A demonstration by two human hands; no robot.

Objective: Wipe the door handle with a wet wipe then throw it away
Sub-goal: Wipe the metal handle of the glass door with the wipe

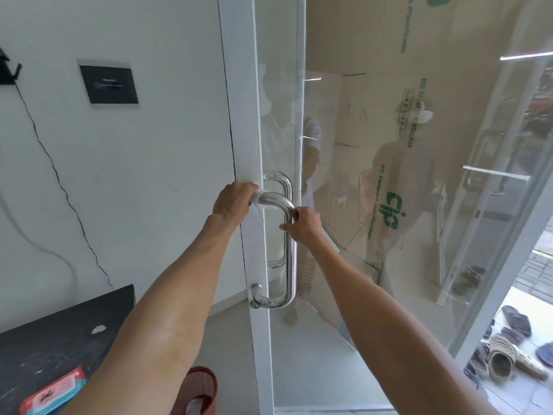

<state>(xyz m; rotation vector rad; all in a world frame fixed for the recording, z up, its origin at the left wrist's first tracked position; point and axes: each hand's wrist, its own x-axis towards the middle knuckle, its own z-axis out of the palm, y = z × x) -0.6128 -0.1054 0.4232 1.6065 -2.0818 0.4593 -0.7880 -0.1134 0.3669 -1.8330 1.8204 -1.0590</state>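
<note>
Red mesh bin (196,390) w/ white wipe inside; left hand (232,202) presses wipe (259,199) on handle (288,235).

- One head-worn wide-angle view looks forward and slightly down, along both outstretched forearms.
- It faces a glass door (374,175) close ahead, at arm's reach.
- The bench (54,339) corner sits near left; the floor shows below.

Place: shop or office entrance.
Evidence: glass door (389,175) ahead of hands; wall plaque (109,83) upper left; sandals (508,351) outside, lower right.
</note>
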